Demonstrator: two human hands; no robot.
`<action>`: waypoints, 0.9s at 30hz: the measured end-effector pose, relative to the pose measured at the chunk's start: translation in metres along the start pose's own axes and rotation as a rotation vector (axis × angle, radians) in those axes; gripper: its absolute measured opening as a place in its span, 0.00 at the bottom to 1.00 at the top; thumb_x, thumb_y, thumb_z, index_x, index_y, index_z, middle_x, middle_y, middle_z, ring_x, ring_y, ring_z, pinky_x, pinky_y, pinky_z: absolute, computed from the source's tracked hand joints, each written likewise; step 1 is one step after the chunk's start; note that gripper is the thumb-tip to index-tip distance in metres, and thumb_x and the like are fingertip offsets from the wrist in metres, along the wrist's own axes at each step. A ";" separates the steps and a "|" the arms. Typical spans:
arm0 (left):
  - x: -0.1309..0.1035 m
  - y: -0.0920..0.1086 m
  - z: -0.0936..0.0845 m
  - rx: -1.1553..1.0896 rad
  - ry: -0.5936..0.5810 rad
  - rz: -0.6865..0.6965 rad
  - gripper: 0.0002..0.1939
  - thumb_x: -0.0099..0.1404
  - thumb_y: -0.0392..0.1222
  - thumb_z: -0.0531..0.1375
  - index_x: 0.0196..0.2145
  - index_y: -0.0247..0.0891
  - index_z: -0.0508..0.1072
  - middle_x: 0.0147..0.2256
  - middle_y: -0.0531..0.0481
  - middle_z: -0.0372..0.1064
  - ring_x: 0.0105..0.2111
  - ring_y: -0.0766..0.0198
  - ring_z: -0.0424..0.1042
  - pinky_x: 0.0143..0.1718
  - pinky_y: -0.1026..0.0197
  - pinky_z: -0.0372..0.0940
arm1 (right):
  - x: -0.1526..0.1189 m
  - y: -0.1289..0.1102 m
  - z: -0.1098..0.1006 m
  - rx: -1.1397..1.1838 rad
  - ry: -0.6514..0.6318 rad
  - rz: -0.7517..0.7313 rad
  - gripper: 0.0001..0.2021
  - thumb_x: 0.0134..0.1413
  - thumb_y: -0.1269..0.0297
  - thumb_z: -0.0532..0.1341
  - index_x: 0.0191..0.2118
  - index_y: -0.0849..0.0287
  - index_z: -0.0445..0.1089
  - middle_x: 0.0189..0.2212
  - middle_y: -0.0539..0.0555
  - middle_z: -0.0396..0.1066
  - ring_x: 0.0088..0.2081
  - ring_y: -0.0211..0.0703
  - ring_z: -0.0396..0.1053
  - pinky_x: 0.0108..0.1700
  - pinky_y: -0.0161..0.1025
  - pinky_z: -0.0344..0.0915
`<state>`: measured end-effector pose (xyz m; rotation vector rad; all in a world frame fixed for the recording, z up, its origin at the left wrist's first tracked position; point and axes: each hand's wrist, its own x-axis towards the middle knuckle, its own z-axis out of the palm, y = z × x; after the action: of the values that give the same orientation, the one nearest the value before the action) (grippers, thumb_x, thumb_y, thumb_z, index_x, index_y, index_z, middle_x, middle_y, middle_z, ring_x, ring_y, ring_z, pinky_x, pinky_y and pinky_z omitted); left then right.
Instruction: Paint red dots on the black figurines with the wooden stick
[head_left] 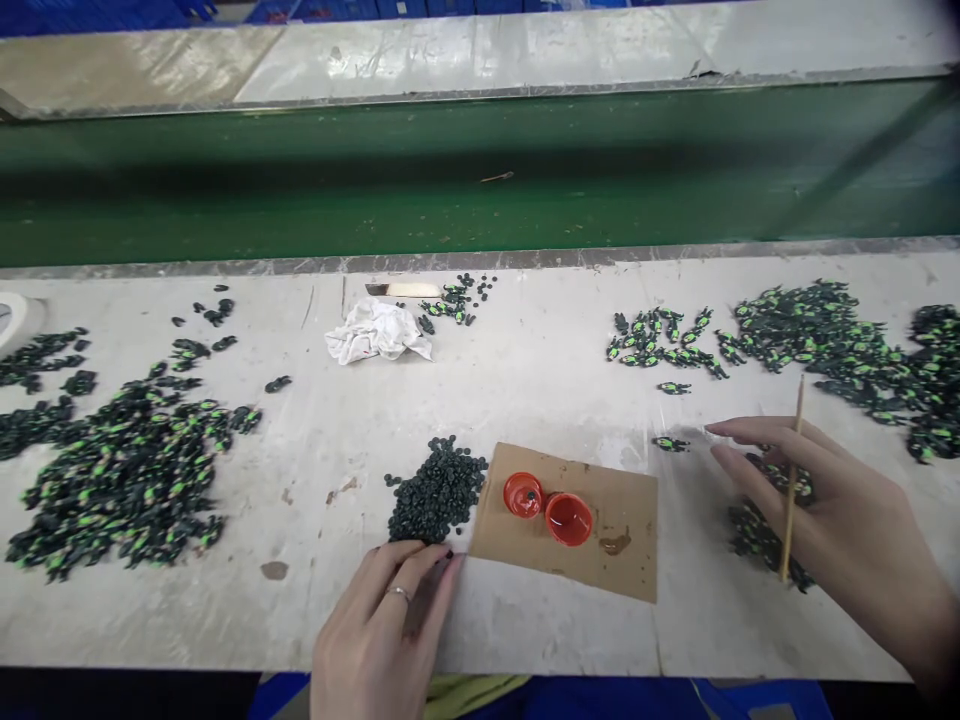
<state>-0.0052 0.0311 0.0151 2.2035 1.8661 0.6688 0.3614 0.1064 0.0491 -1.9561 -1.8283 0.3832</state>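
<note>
Left hand [379, 625] (ringed) beside small round black beads [436, 492].

Two hands show at the bottom of the frame, the left hand [382, 625] and the right hand [832, 510]. One thin wooden stick [790, 480] is in view at the right. One brown cardboard sheet [600, 555] lies at lower centre, with two red caps [546, 507] on it. One white rag [379, 332] sits at upper centre. One heap of plain black pieces [439, 490] lies left of the cardboard. The black and green painted pieces [127, 465], heaped at left and right, are too many to count.
</note>
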 end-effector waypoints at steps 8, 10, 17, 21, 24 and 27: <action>0.003 -0.007 -0.006 0.047 -0.026 0.095 0.04 0.72 0.36 0.64 0.44 0.40 0.76 0.40 0.51 0.79 0.35 0.64 0.79 0.42 0.60 0.69 | -0.006 0.000 0.002 0.053 0.022 0.002 0.21 0.66 0.40 0.60 0.42 0.52 0.78 0.44 0.55 0.78 0.41 0.46 0.78 0.39 0.38 0.72; 0.006 -0.006 -0.008 0.062 -0.030 0.104 0.03 0.72 0.36 0.63 0.43 0.40 0.75 0.39 0.52 0.80 0.35 0.64 0.79 0.39 0.60 0.69 | -0.007 0.000 0.002 0.063 0.024 -0.003 0.18 0.66 0.43 0.61 0.42 0.52 0.77 0.45 0.54 0.78 0.41 0.46 0.78 0.37 0.38 0.72; 0.016 -0.002 -0.016 0.141 -0.054 0.152 0.03 0.74 0.38 0.60 0.40 0.42 0.74 0.36 0.53 0.81 0.32 0.62 0.79 0.35 0.59 0.66 | -0.011 -0.009 -0.003 0.082 0.020 -0.059 0.12 0.68 0.50 0.60 0.43 0.51 0.77 0.43 0.54 0.78 0.40 0.45 0.78 0.39 0.37 0.71; 0.018 0.000 -0.018 0.193 -0.087 0.175 0.06 0.75 0.37 0.57 0.39 0.42 0.72 0.34 0.54 0.79 0.30 0.61 0.78 0.33 0.58 0.65 | -0.013 -0.015 -0.003 0.104 0.026 -0.088 0.11 0.69 0.53 0.60 0.42 0.50 0.76 0.41 0.53 0.78 0.39 0.43 0.77 0.40 0.35 0.72; 0.020 0.000 -0.019 0.282 -0.164 0.216 0.07 0.76 0.35 0.54 0.40 0.41 0.70 0.34 0.52 0.76 0.29 0.60 0.78 0.31 0.57 0.67 | -0.016 -0.019 -0.001 0.118 0.011 -0.104 0.08 0.71 0.57 0.58 0.44 0.48 0.76 0.42 0.50 0.78 0.41 0.41 0.77 0.40 0.32 0.72; 0.021 0.000 -0.021 0.366 -0.243 0.269 0.07 0.75 0.33 0.53 0.42 0.39 0.69 0.35 0.50 0.75 0.32 0.57 0.79 0.33 0.55 0.70 | -0.022 -0.026 -0.001 0.201 -0.022 -0.127 0.20 0.78 0.60 0.44 0.53 0.44 0.74 0.38 0.50 0.76 0.38 0.39 0.76 0.40 0.32 0.72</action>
<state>-0.0118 0.0482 0.0380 2.6512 1.6930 0.0836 0.3374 0.0854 0.0608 -1.6991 -1.8392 0.5272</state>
